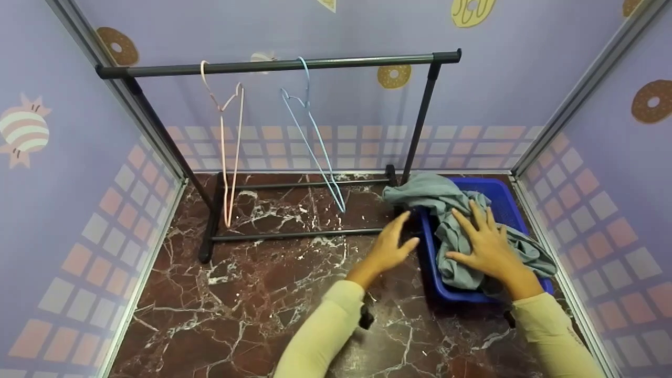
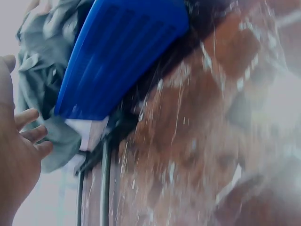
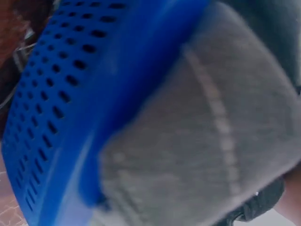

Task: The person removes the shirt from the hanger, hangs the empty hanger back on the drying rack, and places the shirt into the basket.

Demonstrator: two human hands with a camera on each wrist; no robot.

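Observation:
A grey-green cloth [image 1: 459,231], perhaps a garment, lies crumpled in a blue plastic basket [image 1: 428,257] and spills over its left and right rims. Spread fingers of my right hand [image 1: 491,249] are over the cloth; whether they touch it is hard to tell. Just left of the basket is my left hand [image 1: 391,248], thumb apart from the fingers and nothing held. The left wrist view has that hand [image 2: 21,165] beside the hanging cloth [image 2: 42,70]. In the right wrist view the cloth [image 3: 202,132] hangs blurred against the slotted basket wall [image 3: 56,103]; the right fingers are out of sight there.
A black clothes rack [image 1: 357,63] stands behind and left of the basket. From its top bar hang a pink hanger [image 1: 223,142] and a blue hanger [image 1: 317,136]. Patterned wall panels [image 1: 336,110] enclose the dark marbled surface [image 1: 236,315] on three sides.

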